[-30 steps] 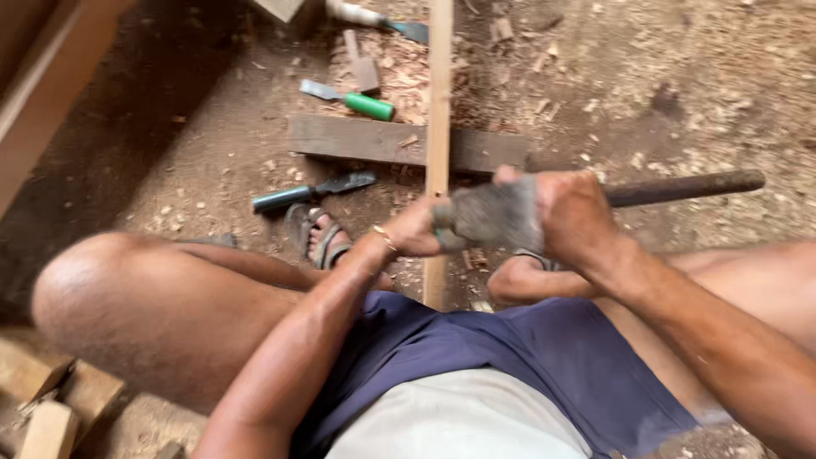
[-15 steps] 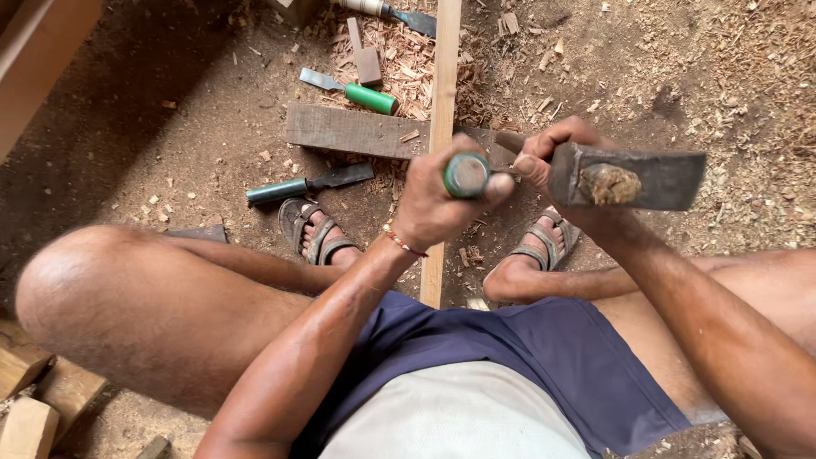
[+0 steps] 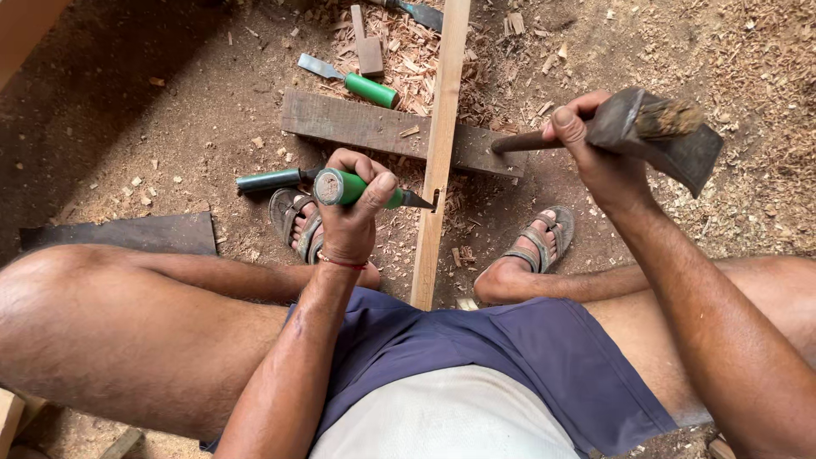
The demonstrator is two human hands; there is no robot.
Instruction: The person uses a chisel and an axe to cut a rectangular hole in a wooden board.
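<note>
My left hand [image 3: 353,208] grips a green-handled chisel [image 3: 344,187] whose steel tip rests in a small notch on the edge of a long pale wooden strip [image 3: 442,127]. The strip runs away from me between my sandalled feet and lies across a dark plank [image 3: 348,123]. My right hand [image 3: 595,153] holds an axe-like iron striking tool [image 3: 663,136] by its handle, raised to the right of the strip, well clear of the chisel.
Another green-handled chisel [image 3: 357,82] and a dark-handled chisel [image 3: 270,179] lie on the dirt floor among wood chips. A small wood block [image 3: 369,53] sits near the top. A dark flat board [image 3: 127,234] lies at left by my knee.
The chisel has gone from held up near the striking tool to tip-down against the strip's notch. My right hand with the striking tool has swung out to the right and up.
</note>
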